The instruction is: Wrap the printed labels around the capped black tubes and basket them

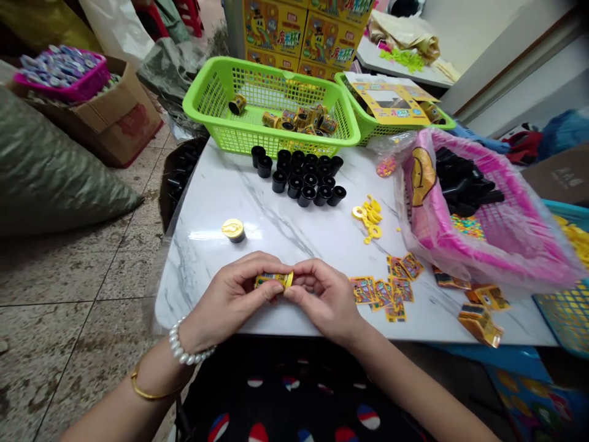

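Near the table's front edge, my left hand is closed around a small cup in a yellow printed wrapper, lying on its side. The thumb and fingertips of my right hand pinch the yellow lid at the cup's right end. My fingers hide much of the cup. Beyond my left hand, a short black cup with a yellow lid stands on the table. To the right of my right hand lie several printed yellow wrappers and a little pile of yellow plastic ring pieces.
Several black cups stand upside down before a green basket holding wrapped cups. At right sits a pink basket lined with plastic, with black parts and coloured beads. Folded wrapper stacks lie near the front edge. Printed cartons stand behind.
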`<state>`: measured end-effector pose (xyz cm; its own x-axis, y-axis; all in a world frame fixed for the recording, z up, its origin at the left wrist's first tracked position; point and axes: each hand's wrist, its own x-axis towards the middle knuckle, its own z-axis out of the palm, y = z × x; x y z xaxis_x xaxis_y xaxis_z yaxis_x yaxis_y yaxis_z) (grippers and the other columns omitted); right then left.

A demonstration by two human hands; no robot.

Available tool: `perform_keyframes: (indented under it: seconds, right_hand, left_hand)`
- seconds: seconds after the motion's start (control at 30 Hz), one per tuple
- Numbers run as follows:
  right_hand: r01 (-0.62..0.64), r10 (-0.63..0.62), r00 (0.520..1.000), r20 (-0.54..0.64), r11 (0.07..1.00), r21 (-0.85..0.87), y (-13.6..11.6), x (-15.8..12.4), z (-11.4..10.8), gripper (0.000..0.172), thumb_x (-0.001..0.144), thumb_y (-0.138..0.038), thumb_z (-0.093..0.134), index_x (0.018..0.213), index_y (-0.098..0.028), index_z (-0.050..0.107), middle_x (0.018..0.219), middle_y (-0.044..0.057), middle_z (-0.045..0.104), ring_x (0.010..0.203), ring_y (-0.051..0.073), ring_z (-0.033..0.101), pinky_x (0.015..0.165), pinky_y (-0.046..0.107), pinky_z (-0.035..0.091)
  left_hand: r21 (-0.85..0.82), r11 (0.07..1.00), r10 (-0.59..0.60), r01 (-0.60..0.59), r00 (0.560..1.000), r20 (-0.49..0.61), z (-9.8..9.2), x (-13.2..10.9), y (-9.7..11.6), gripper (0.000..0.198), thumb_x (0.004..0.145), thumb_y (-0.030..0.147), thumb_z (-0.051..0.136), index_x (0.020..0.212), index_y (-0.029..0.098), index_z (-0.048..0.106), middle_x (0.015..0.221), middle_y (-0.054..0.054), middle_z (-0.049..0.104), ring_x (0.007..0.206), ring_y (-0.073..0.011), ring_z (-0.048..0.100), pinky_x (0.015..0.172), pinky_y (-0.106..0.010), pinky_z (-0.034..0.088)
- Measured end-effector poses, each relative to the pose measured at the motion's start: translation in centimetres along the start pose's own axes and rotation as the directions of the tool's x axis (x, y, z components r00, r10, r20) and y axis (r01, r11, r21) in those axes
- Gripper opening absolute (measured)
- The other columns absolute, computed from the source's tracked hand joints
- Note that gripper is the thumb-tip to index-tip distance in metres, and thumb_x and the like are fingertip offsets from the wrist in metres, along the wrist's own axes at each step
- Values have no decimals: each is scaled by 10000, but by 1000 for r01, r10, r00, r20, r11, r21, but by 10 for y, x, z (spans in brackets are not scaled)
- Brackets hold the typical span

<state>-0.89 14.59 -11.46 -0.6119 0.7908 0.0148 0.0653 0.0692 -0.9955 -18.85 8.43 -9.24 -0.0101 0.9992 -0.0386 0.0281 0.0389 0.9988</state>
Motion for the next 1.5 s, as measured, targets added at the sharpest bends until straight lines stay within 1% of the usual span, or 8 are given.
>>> perform_keyframes:
  seconds: [0.07,0.3,0.53,0.77,0.9,1.03,1.33,1.5]
  right_hand:
    - [-25,25,1000,-15,999,26,1,1,0,209,837,-297,724,983,-206,606,820,29,727,736,170,725,686,300,614]
    - [309,-347,933,-94,907,-285,1,4,-3,272,771,-112,680,1021,-217,659,997,56,651,871,178,655,792,343,587]
    - [118,-121,986,-115,993,-31,8,-1,0,260,793,-194,714,1038,-189,627,991,66,723,871,183,731,855,354,618]
    - [-167,179,983,-38,963,213,1,4,-1,276,756,-354,782,920,-178,647,781,35,753,712,174,745,693,306,631]
    - [131,-138,985,-102,989,-70,1,1,-2,197,772,-224,730,941,-207,630,890,48,720,826,185,713,759,345,609]
    - [470,-540,838,-75,786,-401,2,-2,-1,254,788,-86,621,990,-240,609,983,63,655,914,190,663,807,362,587]
    - [549,-617,787,-2,700,-457,3,-2,1,246,854,-131,674,1067,-216,587,990,77,658,942,188,662,803,335,595]
    - [421,-500,863,-77,794,-437,4,-5,2,321,805,-174,731,1091,-212,589,931,42,667,843,170,665,775,312,587]
  left_hand:
    - [-42,998,-40,39,999,-31,2,1,2,248,851,265,695,1089,204,730,1031,-68,678,757,-144,638,692,-267,557]
    - [-157,972,-190,173,976,-103,6,2,6,278,843,333,710,1033,139,649,729,-8,663,599,-124,597,620,-260,512]
    - [-138,982,-141,126,984,-105,4,0,3,289,793,275,753,1039,151,666,839,-22,674,710,-133,603,706,-260,504]
    - [-53,996,-72,69,995,-69,4,1,3,266,788,243,755,1030,158,686,949,-52,695,855,-171,635,786,-270,511]
    - [-100,990,-107,101,993,-58,5,1,4,252,779,249,772,1002,158,699,945,-53,711,855,-170,649,789,-271,517]
    - [-125,978,-175,165,982,-66,5,1,5,248,804,290,753,996,147,686,751,-2,667,667,-123,602,660,-241,501]
    - [-138,960,-251,245,968,-25,7,2,4,237,850,364,688,908,143,627,576,45,600,471,-82,549,477,-189,467]
    - [-173,939,-295,296,955,32,5,3,4,309,790,354,754,968,140,619,618,25,659,477,-94,602,497,-201,504]
